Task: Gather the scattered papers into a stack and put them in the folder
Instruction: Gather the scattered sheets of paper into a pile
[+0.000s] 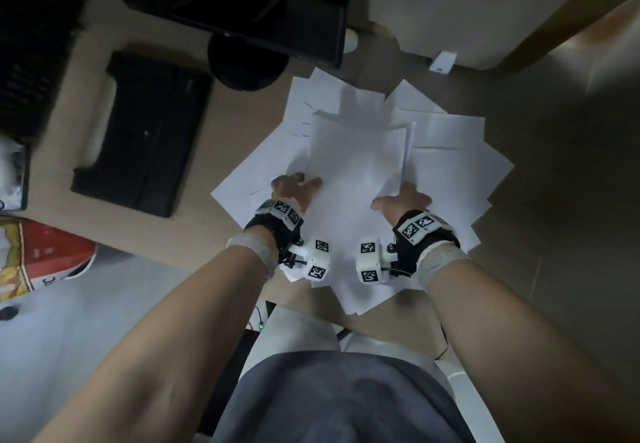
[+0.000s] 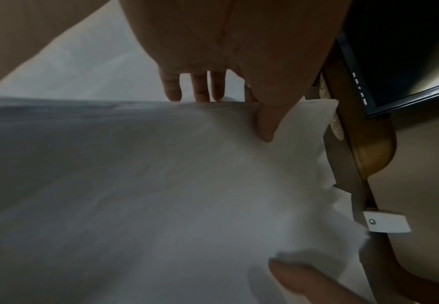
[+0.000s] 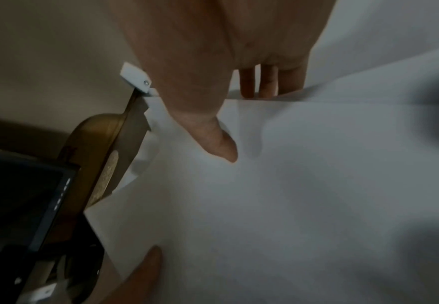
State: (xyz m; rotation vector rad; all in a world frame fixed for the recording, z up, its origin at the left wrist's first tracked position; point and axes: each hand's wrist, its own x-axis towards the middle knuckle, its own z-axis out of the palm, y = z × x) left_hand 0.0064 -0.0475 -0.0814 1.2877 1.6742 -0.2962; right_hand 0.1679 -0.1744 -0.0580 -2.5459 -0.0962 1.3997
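Several white papers [image 1: 356,165] lie fanned out on the wooden desk [image 1: 228,137] in front of me. My left hand [image 1: 294,184] holds the left edge of the top sheets, with its thumb [image 2: 265,131] on top and its fingers [image 2: 197,92] past the edge. My right hand [image 1: 403,198] holds the right edge the same way, thumb [image 3: 221,148] on the paper [image 3: 291,205] and fingers [image 3: 267,86] behind it. The held sheets [image 2: 161,185] bow up between the hands. A black folder [image 1: 142,134] lies flat at the left, apart from the papers.
A dark monitor on a round base [image 1: 247,61] stands just behind the papers. A pale partition [image 1: 467,2] with a white bracket [image 1: 442,62] closes the back right. A red snack bag [image 1: 45,259] lies at the far left. The desk's near edge runs under my wrists.
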